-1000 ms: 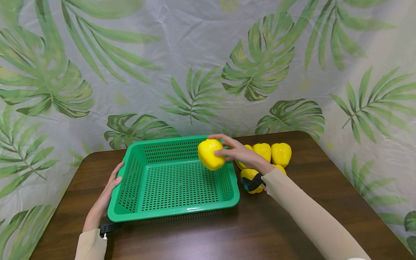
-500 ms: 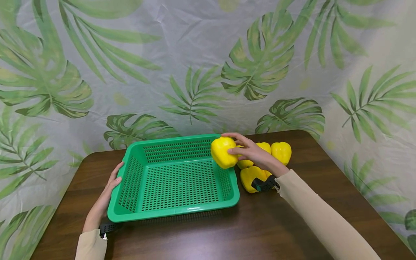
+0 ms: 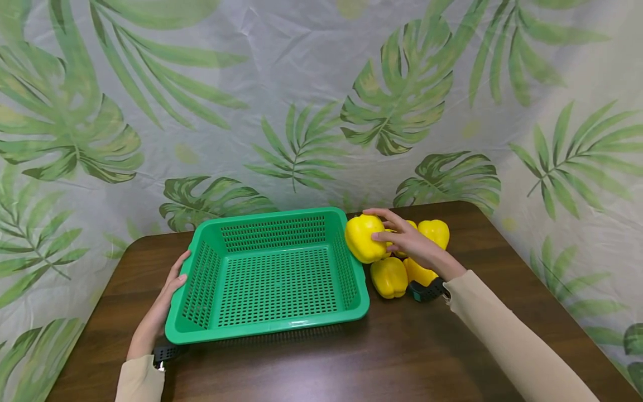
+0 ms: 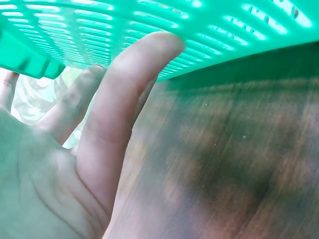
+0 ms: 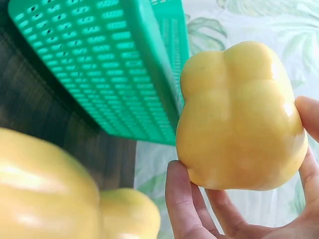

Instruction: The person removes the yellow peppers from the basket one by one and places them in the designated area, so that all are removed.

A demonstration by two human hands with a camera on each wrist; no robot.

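My right hand (image 3: 413, 241) pinches a yellow bell pepper (image 3: 364, 239) between thumb and fingers, beside the right rim of a green plastic basket (image 3: 266, 330). In the right wrist view the held pepper (image 5: 239, 117) overlaps the basket's edge, and its lobed side faces the camera. My left hand (image 3: 159, 304) rests at the basket's left side. The left wrist view has its thumb (image 4: 122, 99) extended along the slotted outer wall (image 4: 219, 35). No pepper lies inside the basket.
Several more yellow bell peppers (image 3: 389, 277) sit in a cluster right of the basket, partly hidden by the right hand and wrist. The brown wooden table (image 3: 311, 363) backs onto a leaf-print cloth (image 3: 296, 84). Both wrists wear black straps.
My right hand has moved right with the pepper, from over the basket's inside to past its right rim. The left hand and basket stay in place.
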